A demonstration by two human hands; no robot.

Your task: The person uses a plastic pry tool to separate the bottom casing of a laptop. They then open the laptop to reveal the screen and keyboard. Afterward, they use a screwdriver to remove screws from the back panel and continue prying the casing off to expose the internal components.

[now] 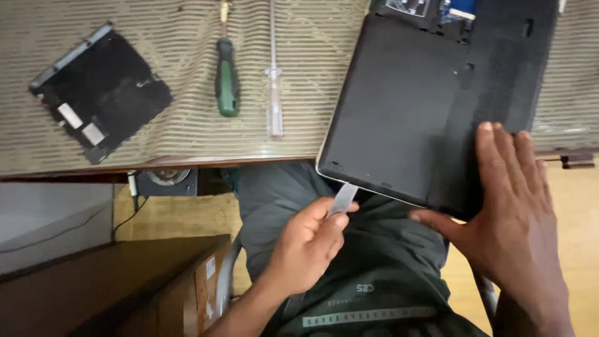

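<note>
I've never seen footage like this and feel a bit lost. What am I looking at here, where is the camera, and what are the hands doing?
This is one picture from a camera worn on a person's head, looking down at their own two hands and lap. No machine is involved. On the table, covered with a woven mat, lies a laptop turned bottom up, its near edge hanging over the table edge. The right hand rests flat on its corner. The left hand pinches a thin flat grey tool whose tip meets the laptop's near edge. Farther left lie a clear-handled screwdriver, a green-handled screwdriver and a flat black part.
</note>
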